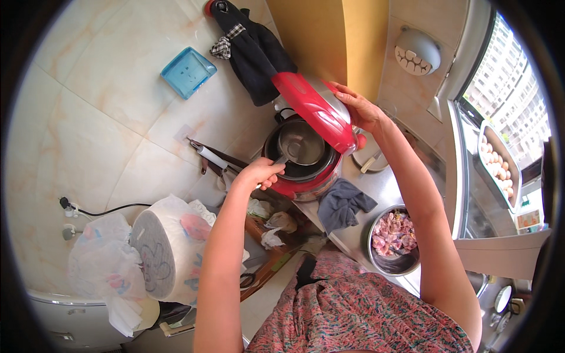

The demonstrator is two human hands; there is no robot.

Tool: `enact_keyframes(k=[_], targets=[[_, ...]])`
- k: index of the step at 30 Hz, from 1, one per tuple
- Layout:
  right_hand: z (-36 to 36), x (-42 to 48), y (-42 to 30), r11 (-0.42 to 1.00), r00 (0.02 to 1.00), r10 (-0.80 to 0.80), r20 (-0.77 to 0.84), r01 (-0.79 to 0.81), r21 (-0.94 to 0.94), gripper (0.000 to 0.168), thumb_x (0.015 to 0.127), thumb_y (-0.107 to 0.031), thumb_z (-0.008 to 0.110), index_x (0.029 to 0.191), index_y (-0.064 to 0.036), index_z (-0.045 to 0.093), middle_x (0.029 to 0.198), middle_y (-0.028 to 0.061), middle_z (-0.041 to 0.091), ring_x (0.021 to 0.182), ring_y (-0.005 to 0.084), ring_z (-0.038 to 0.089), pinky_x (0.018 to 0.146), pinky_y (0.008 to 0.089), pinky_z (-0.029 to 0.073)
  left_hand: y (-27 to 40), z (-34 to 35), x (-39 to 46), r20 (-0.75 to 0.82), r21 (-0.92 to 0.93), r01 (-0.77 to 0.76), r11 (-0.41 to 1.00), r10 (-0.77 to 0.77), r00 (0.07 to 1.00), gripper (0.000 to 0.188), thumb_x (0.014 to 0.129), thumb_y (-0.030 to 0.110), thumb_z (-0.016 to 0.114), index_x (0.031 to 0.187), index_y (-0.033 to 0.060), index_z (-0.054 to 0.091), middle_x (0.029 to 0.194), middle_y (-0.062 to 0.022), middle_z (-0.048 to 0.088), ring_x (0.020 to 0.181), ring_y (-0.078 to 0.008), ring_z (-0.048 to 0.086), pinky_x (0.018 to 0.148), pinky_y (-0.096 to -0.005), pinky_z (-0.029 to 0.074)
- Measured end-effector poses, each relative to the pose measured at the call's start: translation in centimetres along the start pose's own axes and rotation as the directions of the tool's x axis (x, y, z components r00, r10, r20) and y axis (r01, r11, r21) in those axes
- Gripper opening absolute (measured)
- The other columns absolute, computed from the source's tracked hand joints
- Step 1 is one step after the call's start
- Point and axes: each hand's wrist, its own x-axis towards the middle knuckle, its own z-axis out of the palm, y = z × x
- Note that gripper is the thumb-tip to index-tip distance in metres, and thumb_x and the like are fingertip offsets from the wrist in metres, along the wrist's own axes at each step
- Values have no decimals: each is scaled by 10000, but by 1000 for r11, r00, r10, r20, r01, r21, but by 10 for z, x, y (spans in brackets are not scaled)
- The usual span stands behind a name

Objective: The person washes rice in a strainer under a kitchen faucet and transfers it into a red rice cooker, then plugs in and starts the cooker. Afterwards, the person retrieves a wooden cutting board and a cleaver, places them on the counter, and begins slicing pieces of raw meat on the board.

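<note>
A red electric cooker [324, 184] stands open on the steel counter, with a dark inner pot [271, 141] inside it. My left hand [259, 173] grips the handle of a round metal ladle-like scoop [304, 140], whose bowl is over the pot's mouth. Whether the bowl is solid or mesh, I cannot tell. My right hand [359, 107] has hold of the edge of the red cooker lid [311, 108], which is tilted up above the pot's far right side. The pot's contents are mostly hidden by the scoop and the lid.
Close to the cooker lies a grey cloth [345, 205]. A metal bowl [388, 267] of raw meat pieces sits by my right forearm. A knife [373, 161] rests on a round board. Eggs fill a tray [499, 165] on the windowsill. Bagged goods [176, 247] stand at left.
</note>
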Motion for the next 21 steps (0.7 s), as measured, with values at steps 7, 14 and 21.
enact_keyframes(k=[7,14,21], targets=[[3,-3,-4,1000,999,8,-38,-8,5,720,905,-266,723,1495,-82,353,1229,32,614,1035,120,641,825,299,580,-35,10,-21,66,-463,-84,883,129,989,267,997,322,594,963,58,564,614,64,386,463,-24,306,404,-206,222],[14,-2,0,1000,1000,6,-30,-7,-24,716,906,-300,718,1494,-102,361,1162,11,630,978,97,651,739,266,591,-38,14,-13,-155,-167,-217,962,192,969,271,986,313,594,954,45,565,621,-3,481,450,-90,396,411,-275,301],[5,1,3,998,1000,16,-19,-17,-58,691,906,-289,721,1481,-106,384,1203,0,615,1009,104,644,772,273,583,-8,54,-37,-434,847,78,526,599,673,265,894,276,652,913,20,586,813,-231,686,739,-409,675,674,-511,521]])
